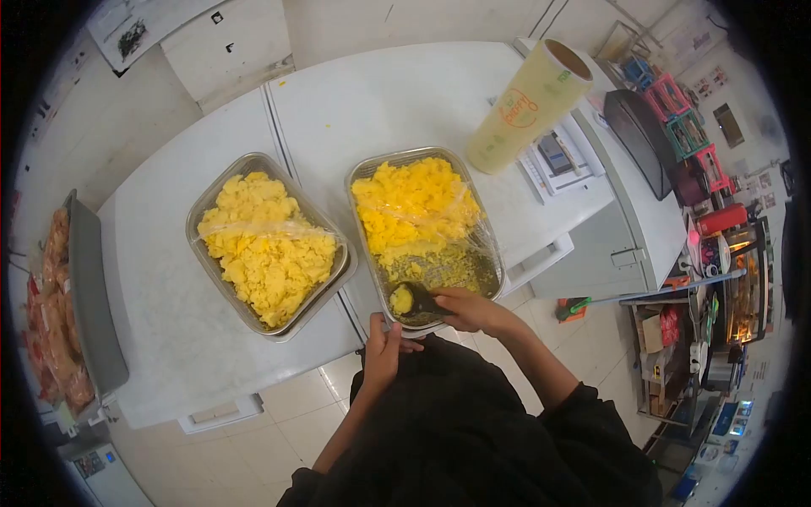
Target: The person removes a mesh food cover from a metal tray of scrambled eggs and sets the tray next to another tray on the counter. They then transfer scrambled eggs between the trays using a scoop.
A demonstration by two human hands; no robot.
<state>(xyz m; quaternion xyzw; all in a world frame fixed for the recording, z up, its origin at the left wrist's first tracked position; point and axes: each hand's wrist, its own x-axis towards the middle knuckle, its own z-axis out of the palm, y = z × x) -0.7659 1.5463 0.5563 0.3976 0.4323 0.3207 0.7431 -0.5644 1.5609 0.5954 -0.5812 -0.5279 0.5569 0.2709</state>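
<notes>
In the head view, a metal tray (353, 182) holds bright yellow scrambled egg (416, 203), heaped in its far part, with thin crumbs over the near part. My right hand (466, 309) grips a black scoop (418, 306) low in the near end of this tray, and a lump of egg lies in its bowl. My left hand (386, 348) holds the near left corner of the tray, thumb up at the rim and fingers partly hidden below. Clear plastic film clings across the egg. To the left, a second metal tray (196, 221) is full of paler egg (269, 249).
A large roll of plastic film (525, 114) stands beyond the right tray on the white table (177, 338). A grey bin (89, 296) with bagged food sits at far left. An open drawer (541, 264) juts out at right. Stacked coloured baskets (686, 131) line the right side.
</notes>
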